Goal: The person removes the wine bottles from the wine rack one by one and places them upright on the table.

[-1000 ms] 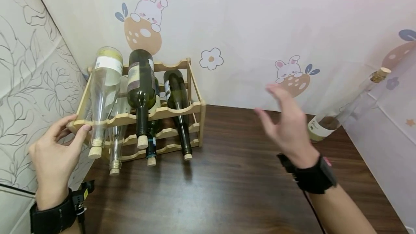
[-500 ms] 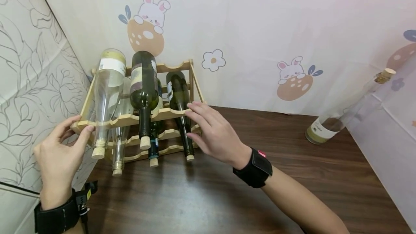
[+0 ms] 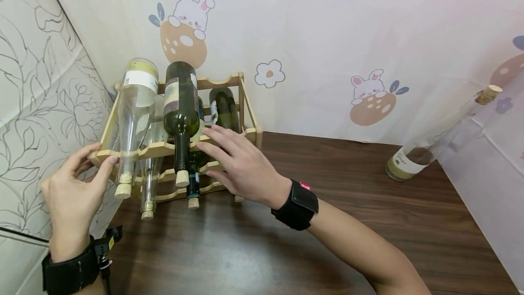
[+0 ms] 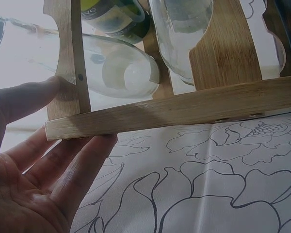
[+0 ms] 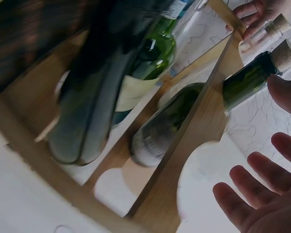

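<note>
My left hand grips the front left corner of a wooden wine rack, thumb on the front rail and fingers under the side bar. My right hand reaches over the rack's front, fingers extended toward a dark green wine bottle on the top tier. In the right wrist view, the thumb is close by that bottle's corked neck. Left of it lies a clear bottle, cork facing forward. My right hand partly hides another dark bottle. More corked bottles lie lower down.
A clear corked bottle leans against the right wall, its base on the dark wooden table. Printed cloth walls stand close behind and left of the rack. A cable runs near my left wrist.
My right hand has swept left from beside the leaning bottle, past the rack's right end, to the dark bottle's neck. My left hand keeps its grip on the rack.
</note>
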`<control>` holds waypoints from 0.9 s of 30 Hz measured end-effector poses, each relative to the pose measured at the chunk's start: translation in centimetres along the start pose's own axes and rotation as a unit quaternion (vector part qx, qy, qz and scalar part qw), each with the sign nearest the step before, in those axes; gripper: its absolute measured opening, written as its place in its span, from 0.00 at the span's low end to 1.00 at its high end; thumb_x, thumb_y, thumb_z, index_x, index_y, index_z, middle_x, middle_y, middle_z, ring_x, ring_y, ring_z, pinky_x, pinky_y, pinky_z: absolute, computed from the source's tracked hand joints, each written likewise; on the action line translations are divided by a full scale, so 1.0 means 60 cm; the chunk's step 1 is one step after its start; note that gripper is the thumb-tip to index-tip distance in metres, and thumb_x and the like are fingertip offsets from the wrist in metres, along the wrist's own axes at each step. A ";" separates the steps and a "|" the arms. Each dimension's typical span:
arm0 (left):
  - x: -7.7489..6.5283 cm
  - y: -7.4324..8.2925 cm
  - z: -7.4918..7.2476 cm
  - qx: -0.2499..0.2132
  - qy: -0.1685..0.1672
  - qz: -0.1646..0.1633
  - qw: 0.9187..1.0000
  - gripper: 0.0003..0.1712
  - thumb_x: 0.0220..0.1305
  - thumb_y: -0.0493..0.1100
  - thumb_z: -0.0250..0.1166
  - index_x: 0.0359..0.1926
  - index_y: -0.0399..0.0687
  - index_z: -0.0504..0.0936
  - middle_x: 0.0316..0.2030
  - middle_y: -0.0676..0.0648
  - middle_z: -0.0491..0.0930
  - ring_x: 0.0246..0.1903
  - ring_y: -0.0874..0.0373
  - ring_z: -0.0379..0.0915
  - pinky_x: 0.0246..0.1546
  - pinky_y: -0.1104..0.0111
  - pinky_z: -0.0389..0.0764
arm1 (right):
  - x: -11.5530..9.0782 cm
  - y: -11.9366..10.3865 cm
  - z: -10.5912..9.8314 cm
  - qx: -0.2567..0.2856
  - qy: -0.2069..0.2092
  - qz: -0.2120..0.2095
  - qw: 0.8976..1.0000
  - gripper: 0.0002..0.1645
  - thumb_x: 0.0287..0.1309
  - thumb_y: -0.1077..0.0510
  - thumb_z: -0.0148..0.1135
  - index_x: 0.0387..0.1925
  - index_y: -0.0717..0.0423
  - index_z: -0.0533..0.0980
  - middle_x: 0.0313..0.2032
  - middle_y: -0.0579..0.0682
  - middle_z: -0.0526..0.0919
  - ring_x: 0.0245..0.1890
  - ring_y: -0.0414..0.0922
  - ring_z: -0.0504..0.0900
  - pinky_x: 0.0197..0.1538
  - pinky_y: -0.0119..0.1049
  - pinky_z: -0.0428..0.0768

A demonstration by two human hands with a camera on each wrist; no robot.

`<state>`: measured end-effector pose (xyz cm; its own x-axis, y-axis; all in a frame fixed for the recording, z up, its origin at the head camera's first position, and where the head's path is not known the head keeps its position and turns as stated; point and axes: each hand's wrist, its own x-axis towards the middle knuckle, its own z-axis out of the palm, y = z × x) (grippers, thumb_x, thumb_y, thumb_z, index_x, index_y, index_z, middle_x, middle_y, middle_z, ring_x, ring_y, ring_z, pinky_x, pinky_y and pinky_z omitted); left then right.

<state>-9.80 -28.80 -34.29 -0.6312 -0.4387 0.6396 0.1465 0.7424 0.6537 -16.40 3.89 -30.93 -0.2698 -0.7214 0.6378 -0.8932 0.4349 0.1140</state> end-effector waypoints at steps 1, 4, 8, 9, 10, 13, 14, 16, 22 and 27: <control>0.000 0.000 0.000 0.000 0.000 0.000 1.000 0.23 0.58 0.39 0.80 0.56 0.46 0.89 0.35 0.99 0.67 0.20 0.96 0.62 0.43 0.83 0.59 | 0.007 -0.002 0.001 -0.004 -0.005 -0.005 1.000 0.34 0.69 0.47 0.71 0.69 0.57 0.75 0.73 0.60 0.75 0.76 0.55 0.71 0.81 0.43 0.64; 0.001 0.000 0.000 0.002 -0.002 0.003 1.000 0.23 0.58 0.39 0.80 0.56 0.46 0.89 0.35 0.99 0.67 0.19 0.96 0.61 0.41 0.83 0.59 | 0.025 -0.007 0.008 -0.022 -0.023 -0.023 0.999 0.32 0.70 0.48 0.69 0.71 0.54 0.74 0.74 0.58 0.74 0.77 0.55 0.70 0.82 0.42 0.63; 0.002 0.000 -0.002 0.008 -0.003 0.011 1.000 0.23 0.58 0.40 0.80 0.56 0.46 0.89 0.35 0.99 0.67 0.18 0.96 0.61 0.37 0.83 0.59 | 0.044 -0.010 0.016 -0.056 -0.041 -0.052 0.996 0.27 0.77 0.54 0.60 0.73 0.49 0.74 0.75 0.55 0.73 0.78 0.55 0.69 0.81 0.42 0.64; 0.002 0.000 -0.002 0.009 -0.004 0.012 1.000 0.23 0.58 0.40 0.80 0.56 0.47 0.89 0.35 0.99 0.67 0.18 0.96 0.61 0.36 0.83 0.59 | 0.048 -0.011 0.018 -0.062 -0.047 -0.057 0.995 0.26 0.79 0.57 0.56 0.74 0.48 0.73 0.75 0.55 0.73 0.78 0.55 0.68 0.81 0.42 0.65; 0.002 0.000 -0.003 0.010 -0.004 0.013 1.000 0.23 0.58 0.39 0.81 0.56 0.47 0.89 0.35 0.99 0.67 0.18 0.96 0.61 0.35 0.83 0.59 | 0.051 -0.011 0.019 -0.068 -0.054 -0.062 0.994 0.26 0.80 0.60 0.53 0.74 0.47 0.72 0.76 0.54 0.73 0.79 0.55 0.67 0.81 0.43 0.65; 0.001 0.000 -0.004 0.009 -0.004 0.010 1.000 0.24 0.57 0.39 0.81 0.56 0.47 0.89 0.35 0.99 0.67 0.18 0.96 0.61 0.36 0.83 0.59 | 0.059 -0.011 0.023 -0.067 -0.077 -0.068 0.992 0.32 0.79 0.70 0.45 0.75 0.45 0.72 0.77 0.53 0.71 0.80 0.56 0.64 0.81 0.45 0.65; 0.001 -0.001 -0.004 0.008 -0.004 0.009 1.000 0.24 0.57 0.39 0.81 0.56 0.47 0.89 0.35 0.99 0.67 0.18 0.96 0.61 0.38 0.83 0.58 | 0.061 -0.011 0.024 -0.064 -0.085 -0.068 0.992 0.35 0.77 0.73 0.43 0.75 0.44 0.71 0.77 0.53 0.70 0.81 0.56 0.63 0.81 0.46 0.65; 0.001 -0.001 -0.003 0.006 -0.005 0.009 1.000 0.24 0.57 0.39 0.81 0.56 0.47 0.89 0.35 0.99 0.68 0.18 0.96 0.62 0.42 0.81 0.57 | 0.065 -0.009 0.027 -0.066 -0.101 -0.070 0.990 0.39 0.74 0.76 0.41 0.75 0.42 0.71 0.77 0.53 0.70 0.82 0.56 0.62 0.82 0.47 0.63; 0.002 -0.002 -0.001 0.007 -0.008 0.003 1.000 0.24 0.57 0.41 0.81 0.56 0.48 0.89 0.35 0.99 0.68 0.17 0.95 0.61 0.47 0.77 0.54 | 0.076 -0.008 0.036 -0.095 -0.149 -0.070 0.982 0.38 0.75 0.74 0.43 0.75 0.39 0.71 0.78 0.51 0.69 0.83 0.52 0.60 0.84 0.49 0.58; 0.001 -0.003 0.000 0.006 -0.008 0.004 1.000 0.24 0.57 0.40 0.81 0.55 0.49 0.90 0.35 0.99 0.68 0.18 0.95 0.61 0.45 0.77 0.53 | 0.081 -0.008 0.047 -0.115 -0.158 -0.075 0.978 0.35 0.77 0.72 0.45 0.75 0.40 0.72 0.78 0.50 0.70 0.83 0.51 0.59 0.84 0.48 0.55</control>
<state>-9.86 -28.99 -34.35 -0.6418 -0.4250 0.6383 0.1419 0.7522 0.6435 -18.33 -1.36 -30.04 -0.2712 -0.9011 0.3383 -0.8370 0.3943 0.3795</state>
